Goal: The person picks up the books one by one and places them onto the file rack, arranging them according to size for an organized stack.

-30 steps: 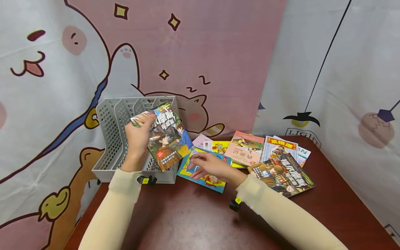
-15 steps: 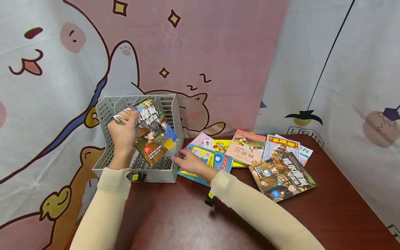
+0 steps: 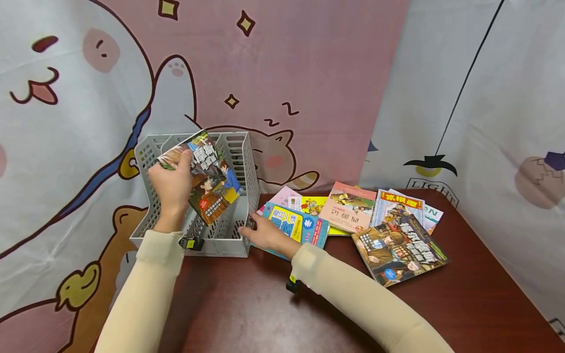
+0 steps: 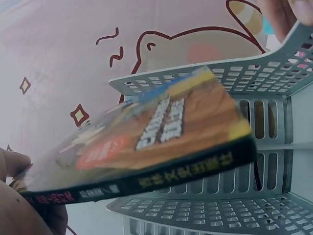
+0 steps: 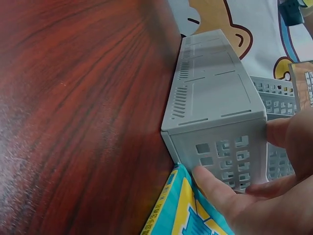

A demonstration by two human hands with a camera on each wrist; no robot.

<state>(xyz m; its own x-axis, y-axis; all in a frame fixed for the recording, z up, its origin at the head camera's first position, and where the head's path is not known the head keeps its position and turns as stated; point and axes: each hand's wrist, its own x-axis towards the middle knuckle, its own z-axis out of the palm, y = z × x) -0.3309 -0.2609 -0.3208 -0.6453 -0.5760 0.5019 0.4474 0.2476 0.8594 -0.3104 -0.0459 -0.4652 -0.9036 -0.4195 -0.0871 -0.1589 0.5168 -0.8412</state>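
My left hand (image 3: 171,193) grips an illustrated book (image 3: 212,184) by its upper left part. The book is tilted in front of and above the slots of a grey plastic file rack (image 3: 220,248). In the left wrist view, its dark spine (image 4: 195,171) faces the camera and the rack's perforated dividers lie behind. My right hand (image 3: 271,235) holds the rack's right side wall near the front corner. In the right wrist view, the thumb is over the wall's edge and the fingers lie along its outer face (image 5: 220,152). A blue and yellow book (image 3: 300,225) lies under the right hand.
On the brown table (image 3: 247,304), a pink book (image 3: 348,206) and several others overlap to the right of the rack. Another illustrated book (image 3: 399,250) lies nearest the front of that pile. A printed cloth backdrop (image 3: 309,73) hangs behind.
My left hand has carried the book left, over the rack's slots. The right hand has moved left from above the blue and yellow book and taken hold of the rack's side wall.
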